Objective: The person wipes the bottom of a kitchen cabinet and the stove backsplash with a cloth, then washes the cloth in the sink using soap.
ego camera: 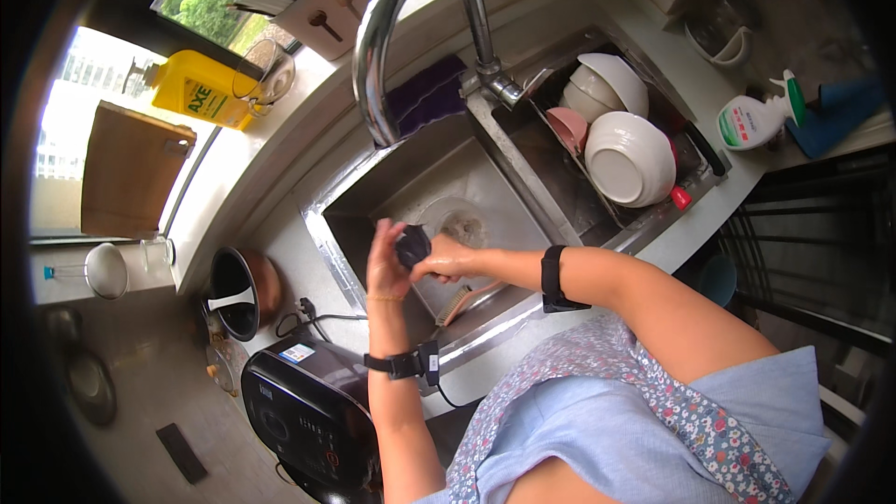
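Observation:
Over the left basin of a stainless steel sink (504, 196), my two hands are close together around a small dark object (413, 245). Its exact kind cannot be made out. My right hand (451, 257) has its fingers curled on the object's right side. My left hand (387, 262) is raised on the other side with its fingers fairly straight, against or just beside the object; its grip is partly hidden. Both hands look wet. Below them, a scrubbing brush (455, 306) with pale bristles leans in the basin's near corner. A curved chrome faucet (364, 49) arches above.
White bowls (630, 157) and a pink bowl (568, 127) stand in a rack in the right basin. A purple cloth (427, 94) hangs behind. At left are a black appliance (308, 406) and a cooking pot (266, 290); a spray bottle (756, 119) stands at right.

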Motion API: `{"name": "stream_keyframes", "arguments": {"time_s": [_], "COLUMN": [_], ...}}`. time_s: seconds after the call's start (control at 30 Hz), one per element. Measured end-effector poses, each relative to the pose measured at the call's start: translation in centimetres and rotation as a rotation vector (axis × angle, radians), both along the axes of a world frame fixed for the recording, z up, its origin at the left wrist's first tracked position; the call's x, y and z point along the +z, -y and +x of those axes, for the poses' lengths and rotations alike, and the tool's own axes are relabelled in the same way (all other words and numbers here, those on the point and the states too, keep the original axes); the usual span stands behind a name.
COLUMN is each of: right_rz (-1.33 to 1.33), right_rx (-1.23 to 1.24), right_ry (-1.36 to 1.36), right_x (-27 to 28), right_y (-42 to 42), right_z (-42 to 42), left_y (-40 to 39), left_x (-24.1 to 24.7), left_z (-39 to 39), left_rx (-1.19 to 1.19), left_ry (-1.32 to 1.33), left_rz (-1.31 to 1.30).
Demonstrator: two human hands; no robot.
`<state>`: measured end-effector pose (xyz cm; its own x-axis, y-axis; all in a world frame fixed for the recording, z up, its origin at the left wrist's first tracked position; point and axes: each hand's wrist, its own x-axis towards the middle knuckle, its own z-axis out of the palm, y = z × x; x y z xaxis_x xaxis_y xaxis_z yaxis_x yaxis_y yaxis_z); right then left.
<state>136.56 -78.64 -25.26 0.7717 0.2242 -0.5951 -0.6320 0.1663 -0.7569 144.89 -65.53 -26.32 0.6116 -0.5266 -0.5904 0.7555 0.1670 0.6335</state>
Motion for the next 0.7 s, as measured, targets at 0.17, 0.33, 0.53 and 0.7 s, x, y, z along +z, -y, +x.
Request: {"name": "stream_keyframes", "arguments": {"time_s": [0.17, 0.33, 0.53, 0.7], "right_rz": [1.319, 1.427, 0.614, 0.229], "right_rx": [-0.008, -0.105, -0.12, -0.177], "right_ry": [-0.418, -0.452, -0.312, -0.294], "right_x": [4.1, 3.9, 2.3, -0.8], "right_y": [-1.6, -1.0, -0.1, -1.1], "right_z": [0.2, 0.1, 0.5, 0.3], "left_y": [1.3, 1.8, 3.1, 3.6], "left_x": [7.1, 6.9, 3.1, -1.5], "left_z": [-2.4, -0.7, 0.0, -0.1], "left_rx": [-0.125, -0.153, -0.156, -0.17], "left_ry": [0.234, 0.345, 0.317, 0.367], "left_rz": [-0.657, -0.44, -0.013, 0.185]}}
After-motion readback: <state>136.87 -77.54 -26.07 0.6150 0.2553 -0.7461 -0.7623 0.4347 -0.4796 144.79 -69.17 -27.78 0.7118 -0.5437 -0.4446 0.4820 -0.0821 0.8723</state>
